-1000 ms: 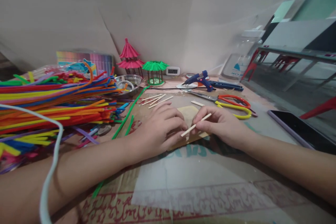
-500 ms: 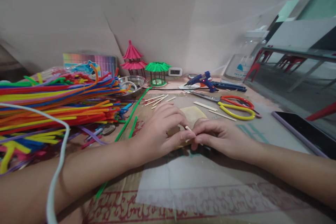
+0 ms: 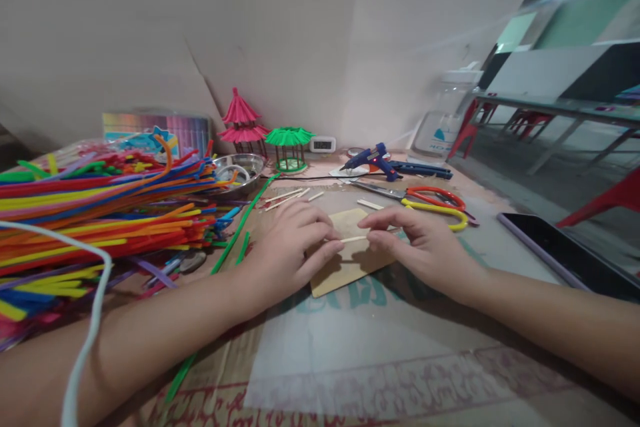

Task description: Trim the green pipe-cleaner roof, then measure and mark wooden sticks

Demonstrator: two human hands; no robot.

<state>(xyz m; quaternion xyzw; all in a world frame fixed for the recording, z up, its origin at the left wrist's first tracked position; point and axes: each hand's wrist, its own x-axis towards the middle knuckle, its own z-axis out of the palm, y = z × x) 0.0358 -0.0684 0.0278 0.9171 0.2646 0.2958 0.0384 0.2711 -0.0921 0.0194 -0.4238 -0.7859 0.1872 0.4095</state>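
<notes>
A short pale wooden stick (image 3: 354, 239) spans the gap between my two hands, lying level above a small yellowish square board (image 3: 345, 278). My left hand (image 3: 293, 247) pinches its left end between thumb and fingers. At the other end, my right hand (image 3: 415, 240) grips it with thumb and forefinger. More loose wooden sticks (image 3: 284, 199) lie just beyond my left hand, and another pale stick (image 3: 370, 204) rests beyond the board. Scissors (image 3: 435, 203) with red and yellow handles are partly covered by my right hand.
Colourful pipe cleaners (image 3: 100, 193) are heaped at left, with a white cable (image 3: 97, 307) crossing my left forearm. A blue glue gun (image 3: 370, 160), a metal bowl (image 3: 240, 170), a pink-roofed model (image 3: 243, 120) and a green-roofed model (image 3: 290, 147) stand behind. A phone (image 3: 560, 253) lies right.
My hands have moved apart, and the stick now stretches level between them. More of the yellowish board shows beneath. The whole view has shifted slightly.
</notes>
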